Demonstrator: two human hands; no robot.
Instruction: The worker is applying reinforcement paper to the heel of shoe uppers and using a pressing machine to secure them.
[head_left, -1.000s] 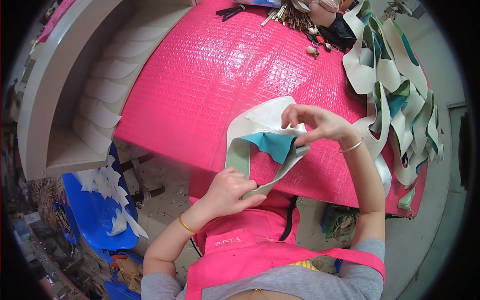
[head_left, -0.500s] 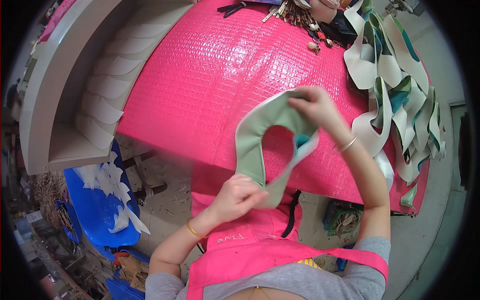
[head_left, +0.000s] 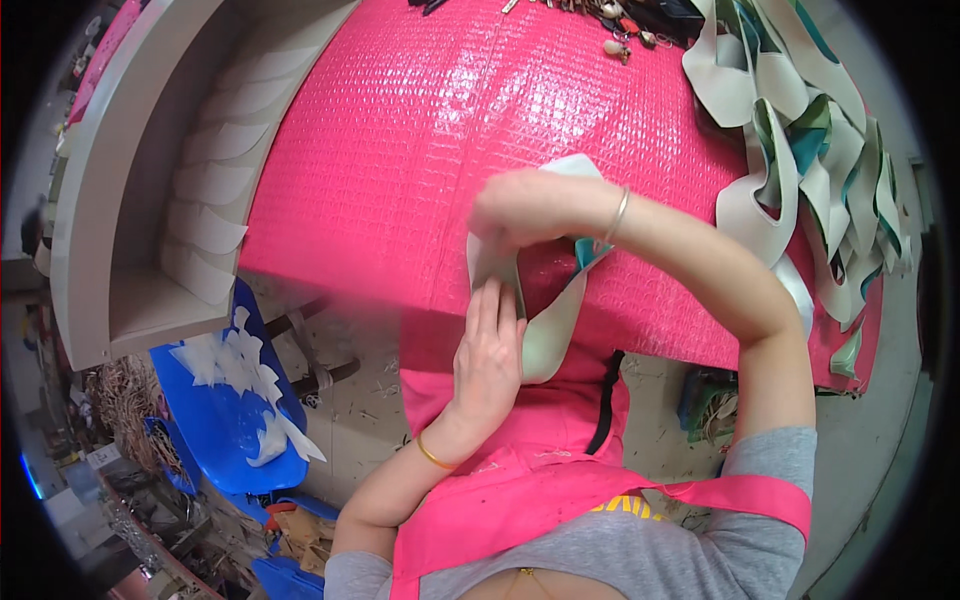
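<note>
A curved loop of soft sheet material (head_left: pixel 550 350), pale green and white with a teal patch inside, lies at the near edge of the pink-covered table, its lower end hanging over. My left hand (head_left: pixel 488 345) rests on the loop's left side, fingers stretched out and lying flat; its thumb is mostly hidden. Across the loop's upper part reaches my right hand (head_left: pixel 520 208), palm down and blurred by motion. Its fingers cannot be made out clearly. A white end of the loop shows beyond that hand.
Several similar loops (head_left: pixel 760 215) are heaped at the table's right. A grey shelf unit (head_left: pixel 140 300) with white curved pieces stands at left, above a blue chair (head_left: pixel 215 440) bearing white scraps. Small trinkets (head_left: pixel 617 48) lie at the far edge of the pink table (head_left: pixel 370 170).
My right hand has swung left across the loop. My left hand has moved up, its fingers going from curled to straight. The loop now lies lower and flatter, and the view has shifted slightly.
</note>
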